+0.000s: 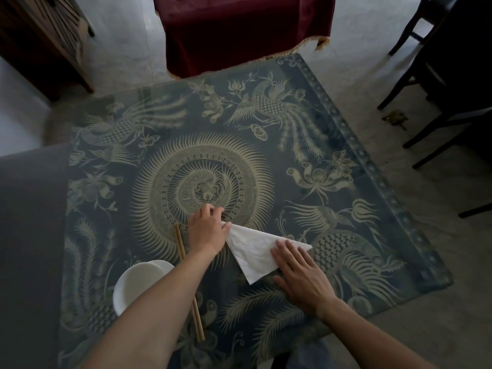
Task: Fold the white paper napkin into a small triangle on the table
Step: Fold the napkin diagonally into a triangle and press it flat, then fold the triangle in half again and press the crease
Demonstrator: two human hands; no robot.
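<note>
The white paper napkin (253, 249) lies on the patterned table (332, 161) folded into a triangle, with corners at the upper left, the right and the bottom. My left hand (206, 230) rests on the upper-left corner, fingers curled, pinching that tip. My right hand (300, 275) lies flat with fingers spread, pressing down the napkin's right side and covering part of its lower edge.
A pair of wooden chopsticks (186, 275) runs under my left forearm. A white bowl (135, 283) sits at the near left. A dark red cloth-covered seat (247, 33) stands beyond the table, black chairs (439, 83) at the right.
</note>
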